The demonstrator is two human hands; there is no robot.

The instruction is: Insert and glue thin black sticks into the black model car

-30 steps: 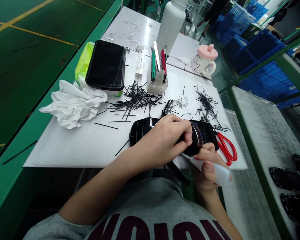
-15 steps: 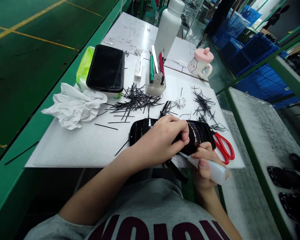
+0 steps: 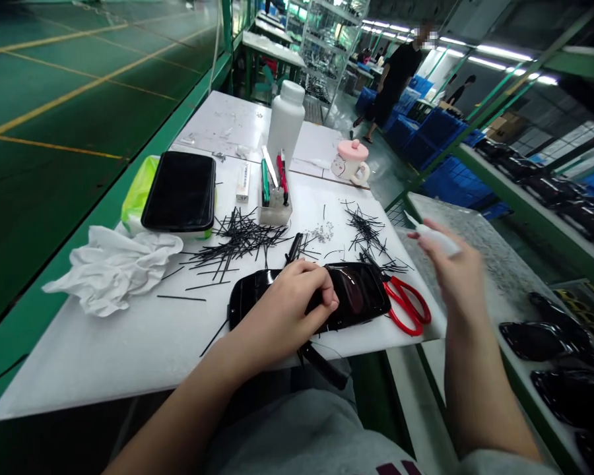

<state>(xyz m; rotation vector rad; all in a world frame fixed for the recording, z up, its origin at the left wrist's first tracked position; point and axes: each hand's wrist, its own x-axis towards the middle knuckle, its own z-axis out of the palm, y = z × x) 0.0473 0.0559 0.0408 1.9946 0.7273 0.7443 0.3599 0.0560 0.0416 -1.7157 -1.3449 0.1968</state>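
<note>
A glossy black plastic part (image 3: 356, 293), with a dark curved surface, lies near the front edge of the white table. My left hand (image 3: 297, 297) rests over its middle with curled fingers; what the fingertips grip is hidden. Raised at the right, past the table's edge, my right hand (image 3: 458, 270) is closed round a small white squeeze bottle (image 3: 440, 241). The bottle's thin nozzle points up and left, and the hand is a little blurred. Red-handled scissors (image 3: 408, 307) touch the part's right end. Black strips (image 3: 242, 237) lie in a pile behind it.
Behind stand a clear tool holder (image 3: 276, 214), a large white bottle (image 3: 287, 122) and a pink-lidded mug (image 3: 350, 161). On the left are a tablet (image 3: 181, 191) and a crumpled white cloth (image 3: 113, 267). More black parts (image 3: 539, 340) fill a right-hand shelf. A person (image 3: 398, 79) stands beyond.
My right hand has lifted the squeeze bottle away from the black part, up and to the right. My left hand stays on the part. The view has tilted up, showing more of the room.
</note>
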